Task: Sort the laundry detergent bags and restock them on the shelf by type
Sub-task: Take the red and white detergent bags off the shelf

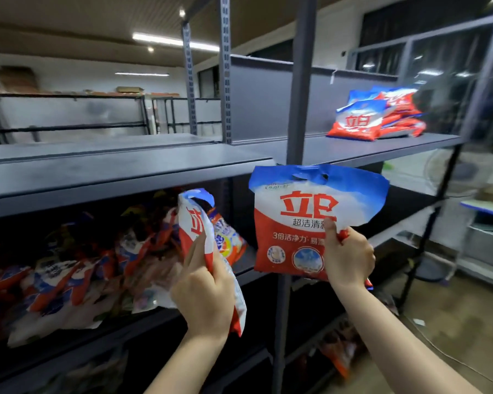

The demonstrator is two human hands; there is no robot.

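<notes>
Two bare forearms rise from the bottom edge toward a dark metal shelving unit. At about 7 o'clock from centre, the left hand curls its fingers around a red, white and blue laundry detergent bag, squeezing it so it folds edge-on, its blue handle end pointing up. At about 4 o'clock, the right hand pinches the lower right edge of a second detergent bag of the same red, white and blue design, thumb pressed on its front; this bag faces the camera flat, upright, in front of a grey shelf upright. At 2 o'clock, on the upper shelf board, lies a small stack of matching bags. At 9 o'clock, on the shelf below, a jumbled heap of mixed detergent bags fills the space, blurred.
</notes>
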